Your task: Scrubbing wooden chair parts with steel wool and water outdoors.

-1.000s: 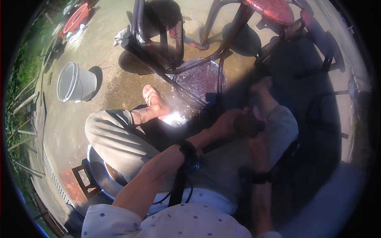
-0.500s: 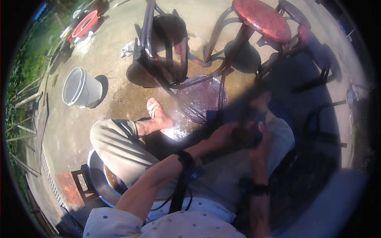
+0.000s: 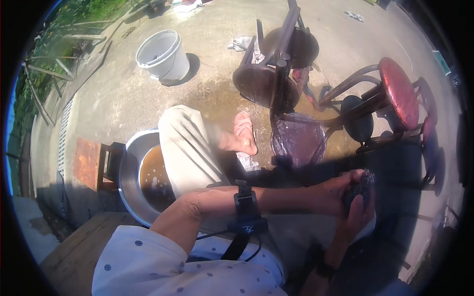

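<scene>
Both hands are together over my right leg, in the shade. Between them is a dark, mesh-like scouring pad [image 3: 365,183] with a glinting, wiry surface. My left hand [image 3: 335,193] has its fingers curled round the pad from the left. My right hand [image 3: 362,214] closes on it from below and the right, thumb raised against it. Ahead of my hands, a chair with a round, wet, purplish seat [image 3: 298,140] lies tipped on the ground near my foot.
On my left sits a metal basin [image 3: 126,182] of brown, sudsy water, beside a small wooden stool [image 3: 88,164]. A white bucket [image 3: 170,59] stands farther off. More tipped chairs, one with a red seat [image 3: 399,93], lie ahead and right. A rag [image 3: 239,44] lies behind them.
The view has swung left and down, so the chairs and bucket appear farther right and higher, and more of the basin shows. My hands, still together, have come closer to my body.
</scene>
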Tool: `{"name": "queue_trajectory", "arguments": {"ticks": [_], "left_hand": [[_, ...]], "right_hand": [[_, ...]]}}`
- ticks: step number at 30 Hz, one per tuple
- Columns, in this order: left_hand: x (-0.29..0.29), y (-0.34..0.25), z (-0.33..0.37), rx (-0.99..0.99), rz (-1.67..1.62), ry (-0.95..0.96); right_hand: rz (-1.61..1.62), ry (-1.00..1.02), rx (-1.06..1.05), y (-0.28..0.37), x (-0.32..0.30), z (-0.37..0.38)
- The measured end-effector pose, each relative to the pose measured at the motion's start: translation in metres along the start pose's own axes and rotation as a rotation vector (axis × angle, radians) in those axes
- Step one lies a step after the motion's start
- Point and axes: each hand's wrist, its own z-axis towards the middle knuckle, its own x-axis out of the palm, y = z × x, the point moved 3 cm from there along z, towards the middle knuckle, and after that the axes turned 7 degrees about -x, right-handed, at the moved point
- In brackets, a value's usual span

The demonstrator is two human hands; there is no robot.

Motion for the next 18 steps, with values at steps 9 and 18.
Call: {"name": "queue_trajectory", "arguments": {"ticks": [9,18], "left_hand": [[-0.096,-0.083,-0.051,-0.366,-0.077,-0.411],[-0.193,-0.209,-0.194,0.202,0.081,-1.007]], "right_hand": [[0.2,0.136,0.158,0.002,0.021,0.024],[-0.751,0.086,-0.286,-0.025,-0.004,0.022]]}}
